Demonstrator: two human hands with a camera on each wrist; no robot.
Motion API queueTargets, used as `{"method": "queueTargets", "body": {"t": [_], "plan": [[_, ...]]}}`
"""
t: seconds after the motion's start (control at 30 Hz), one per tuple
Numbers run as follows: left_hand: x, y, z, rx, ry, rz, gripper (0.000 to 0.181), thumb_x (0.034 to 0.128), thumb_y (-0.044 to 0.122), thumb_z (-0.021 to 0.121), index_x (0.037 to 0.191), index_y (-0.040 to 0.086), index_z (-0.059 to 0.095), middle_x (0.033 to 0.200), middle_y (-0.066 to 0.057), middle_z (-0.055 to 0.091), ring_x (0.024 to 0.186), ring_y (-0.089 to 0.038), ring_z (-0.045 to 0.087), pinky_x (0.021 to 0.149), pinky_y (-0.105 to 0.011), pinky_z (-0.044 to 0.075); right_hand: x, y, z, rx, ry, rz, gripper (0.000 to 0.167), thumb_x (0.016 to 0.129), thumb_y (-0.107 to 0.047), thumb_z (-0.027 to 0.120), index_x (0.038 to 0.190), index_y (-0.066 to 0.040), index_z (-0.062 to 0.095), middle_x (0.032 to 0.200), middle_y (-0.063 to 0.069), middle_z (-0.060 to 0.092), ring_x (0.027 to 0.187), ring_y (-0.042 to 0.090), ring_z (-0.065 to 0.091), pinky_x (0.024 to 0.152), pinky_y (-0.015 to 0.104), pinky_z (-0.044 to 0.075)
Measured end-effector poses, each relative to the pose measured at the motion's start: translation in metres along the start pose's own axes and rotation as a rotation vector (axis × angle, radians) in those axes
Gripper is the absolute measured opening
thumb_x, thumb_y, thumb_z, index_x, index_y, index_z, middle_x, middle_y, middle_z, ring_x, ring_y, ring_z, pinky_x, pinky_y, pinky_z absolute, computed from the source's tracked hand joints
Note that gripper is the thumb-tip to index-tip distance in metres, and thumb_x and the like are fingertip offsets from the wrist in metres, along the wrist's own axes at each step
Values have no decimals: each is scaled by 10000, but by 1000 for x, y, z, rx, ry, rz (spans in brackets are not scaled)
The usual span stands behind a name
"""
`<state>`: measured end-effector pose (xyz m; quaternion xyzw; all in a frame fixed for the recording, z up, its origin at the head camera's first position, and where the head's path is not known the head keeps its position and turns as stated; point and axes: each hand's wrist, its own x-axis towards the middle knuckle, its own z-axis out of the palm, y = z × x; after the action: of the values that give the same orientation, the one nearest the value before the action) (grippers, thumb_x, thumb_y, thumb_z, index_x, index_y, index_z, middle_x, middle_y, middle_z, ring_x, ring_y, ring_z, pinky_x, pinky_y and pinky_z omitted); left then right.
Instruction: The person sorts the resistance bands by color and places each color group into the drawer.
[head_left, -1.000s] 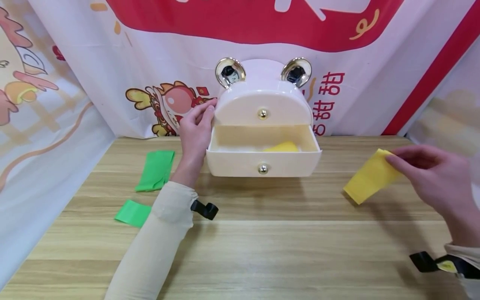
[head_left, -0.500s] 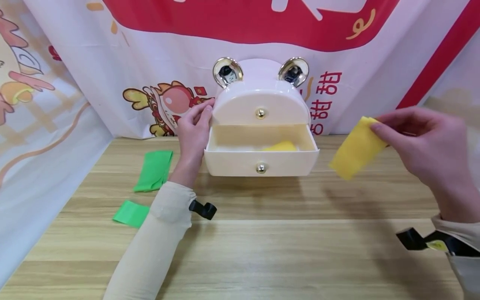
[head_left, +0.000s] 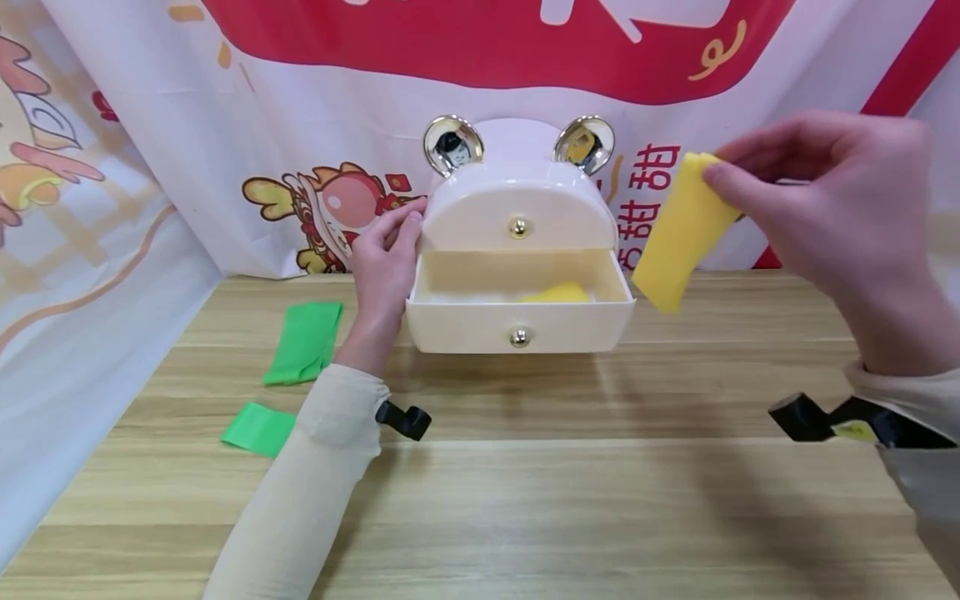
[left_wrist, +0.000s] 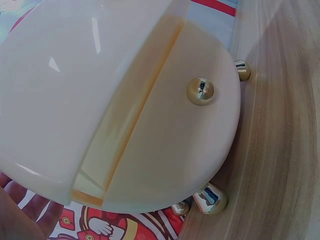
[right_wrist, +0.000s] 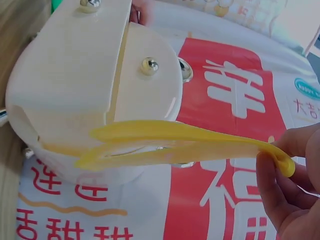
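A white two-drawer box (head_left: 558,218) with round gold-rimmed eyes on top stands at the back of the table. Its lower drawer (head_left: 457,327) is pulled out, and a yellow piece (head_left: 562,293) lies inside. My left hand (head_left: 381,271) rests its fingers against the box's left side; the left wrist view shows these fingers (left_wrist: 46,220) at the edge. Between thumb and fingers, my right hand (head_left: 840,196) pinches the top end of a folded yellow cloth (head_left: 678,237). The cloth hangs in the air just right of the drawer, its layers parted at the free end in the right wrist view.
Two green folded pieces, a larger one (head_left: 303,343) and a smaller one (head_left: 258,428), lie on the wooden table (head_left: 510,517) left of the box. A printed white and red curtain (head_left: 337,108) hangs close behind the box.
My right hand has lifted the yellow cloth off the table and carried it up and leftward, nearer the drawer. The left hand keeps its place at the box.
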<state>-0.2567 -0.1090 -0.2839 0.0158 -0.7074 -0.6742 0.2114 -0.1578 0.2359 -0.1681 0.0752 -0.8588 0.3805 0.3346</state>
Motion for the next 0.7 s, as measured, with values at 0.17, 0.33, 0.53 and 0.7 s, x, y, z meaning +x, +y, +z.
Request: {"method": "queueTargets", "body": {"t": [0.17, 0.33, 0.53, 0.7], "plan": [[0, 0, 1, -19, 8, -5, 260, 1048, 285, 664, 1250, 199, 801, 1303, -28, 749, 1137, -115, 729, 1014, -266, 593, 9, -18, 7, 63, -19, -33, 293, 908, -295, 844, 1135, -111, 824, 1037, -118, 804, 847, -20, 728, 831, 58, 549], [1, 1, 1, -15, 9, -18, 259, 1050, 299, 661, 1249, 213, 801, 1307, -20, 742, 1145, -124, 728, 1028, -282, 595, 14, -36, 23, 147, -16, -59, 265, 898, -237, 856, 1108, -77, 831, 930, -160, 778, 815, 19, 742, 829, 80, 568], [1, 1, 1, -18, 8, -31, 258, 1052, 294, 663, 1257, 216, 798, 1316, -19, 740, 1157, -132, 724, 1042, -293, 591, 13, -49, 50, 144, 6, -139, 287, 919, -294, 831, 1089, -62, 829, 1021, 4, 823, 837, 1, 745, 866, 118, 587], [2, 0, 0, -19, 3, -30, 258, 1053, 280, 661, 1263, 216, 794, 1329, -14, 743, 1179, -131, 721, 1052, -289, 587, 8, -59, 70, 158, -37, -133, 260, 917, -285, 834, 1066, -72, 829, 994, 51, 823, 776, -28, 717, 801, 91, 570]]}}
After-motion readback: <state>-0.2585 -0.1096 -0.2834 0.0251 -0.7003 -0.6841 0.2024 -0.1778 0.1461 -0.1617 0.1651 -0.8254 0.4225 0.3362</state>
